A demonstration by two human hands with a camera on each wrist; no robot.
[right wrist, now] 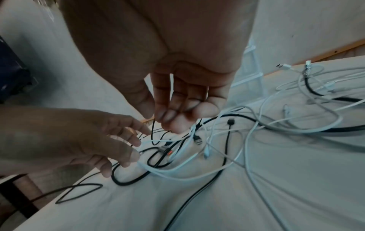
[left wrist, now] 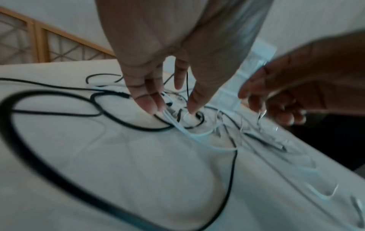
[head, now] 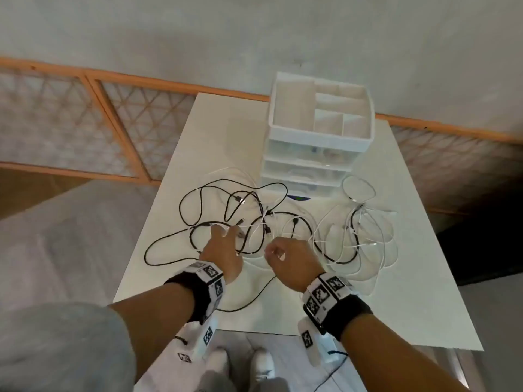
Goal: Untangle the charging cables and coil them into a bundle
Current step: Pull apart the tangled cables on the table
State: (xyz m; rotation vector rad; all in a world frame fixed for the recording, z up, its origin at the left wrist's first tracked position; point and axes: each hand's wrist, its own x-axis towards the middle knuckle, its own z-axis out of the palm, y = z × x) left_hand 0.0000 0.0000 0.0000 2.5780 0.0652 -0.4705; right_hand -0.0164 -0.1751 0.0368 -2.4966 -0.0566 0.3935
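Black cables [head: 147, 251] and white cables [left wrist: 197, 136] lie knotted together across the white table [head: 396, 306]. My left hand [head: 223, 244] reaches into the middle of the tangle with straight fingers. Its fingertips [left wrist: 154, 107] touch white strands, with the thumb held apart. Just to its right, my right hand [head: 285, 258] hovers with curled fingers. Thumb and forefinger [right wrist: 156, 118] meet in a pinch on a thin white cable that hangs below them. Loose plugs [right wrist: 198, 140] lie under both hands. More white loops spread out at the right.
A white drawer organizer [head: 311, 137] with open top compartments stands at the back of the table, touching the cables. A wooden lattice screen [head: 85, 123] runs behind. The table's near edge is close to my wrists. A black cable trails toward that edge.
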